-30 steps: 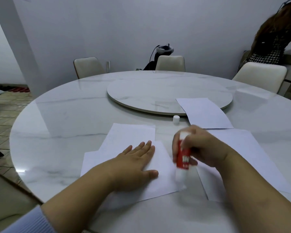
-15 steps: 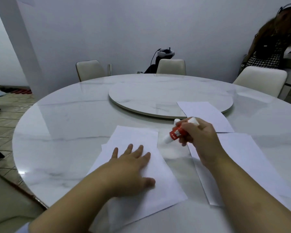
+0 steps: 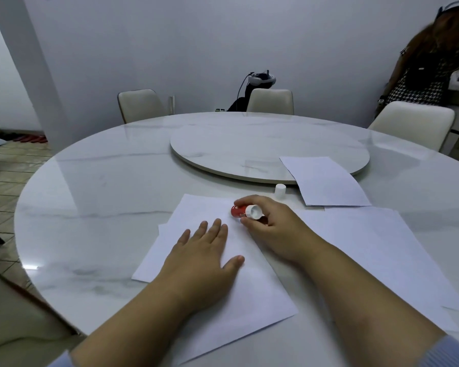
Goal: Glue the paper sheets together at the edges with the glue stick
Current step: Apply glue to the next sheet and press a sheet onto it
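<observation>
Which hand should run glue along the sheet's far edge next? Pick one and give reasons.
Right. The right hand already grips the uncapped glue stick at the top sheet's far edge, while the left hand lies flat, pinning that sheet.

The right hand (image 3: 270, 223) has brought the glue stick (image 3: 245, 211) onto the paper's far edge.

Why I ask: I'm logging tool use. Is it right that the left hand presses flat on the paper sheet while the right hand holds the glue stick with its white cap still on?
Not quite. The head view shows the white cap off, standing on the table beyond the right hand. The rest holds: the left hand presses flat on the paper sheet and the right hand holds the glue stick.
</observation>
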### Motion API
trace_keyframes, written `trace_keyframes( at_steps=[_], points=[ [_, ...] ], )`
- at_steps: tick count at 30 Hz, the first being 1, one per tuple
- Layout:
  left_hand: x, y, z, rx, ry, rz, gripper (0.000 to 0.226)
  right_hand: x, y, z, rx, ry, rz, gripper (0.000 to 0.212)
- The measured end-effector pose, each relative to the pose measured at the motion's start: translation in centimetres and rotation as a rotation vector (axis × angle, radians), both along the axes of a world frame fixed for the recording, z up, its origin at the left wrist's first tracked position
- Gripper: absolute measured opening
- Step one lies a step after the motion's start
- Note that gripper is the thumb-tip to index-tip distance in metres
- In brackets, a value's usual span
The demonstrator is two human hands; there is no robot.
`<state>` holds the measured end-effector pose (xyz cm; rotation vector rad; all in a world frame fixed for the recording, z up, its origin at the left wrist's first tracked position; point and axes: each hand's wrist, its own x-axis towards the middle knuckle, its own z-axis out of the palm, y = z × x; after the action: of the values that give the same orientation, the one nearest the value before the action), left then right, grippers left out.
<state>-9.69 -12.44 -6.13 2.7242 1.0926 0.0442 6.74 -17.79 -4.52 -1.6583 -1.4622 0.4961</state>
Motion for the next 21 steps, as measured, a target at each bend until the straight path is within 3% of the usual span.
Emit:
trace_keyframes(
  at_steps=[6, 12, 16, 21],
  points=[
    [0.0, 0.1, 0.1, 0.003, 0.012, 0.004, 0.069, 0.9, -1.4, 1.1, 0.034, 0.053, 0.004, 0.012],
    [-0.1, 0.0, 0.2, 0.000, 0.023, 0.007, 0.069, 1.0, -2.6, 1.7, 0.159, 0.122, 0.009, 0.019],
    [0.0, 0.0, 0.1, -0.003, 0.018, 0.008, 0.067, 0.3, -2.4, 1.3, 0.017, 0.075, 0.086, 0.016],
    [-0.2, 0.2, 0.4, -0.028, 0.023, 0.009, 0.061, 0.4, -3.3, 2.6, -0.020, 0.163, 0.172, 0.016]
  ],
)
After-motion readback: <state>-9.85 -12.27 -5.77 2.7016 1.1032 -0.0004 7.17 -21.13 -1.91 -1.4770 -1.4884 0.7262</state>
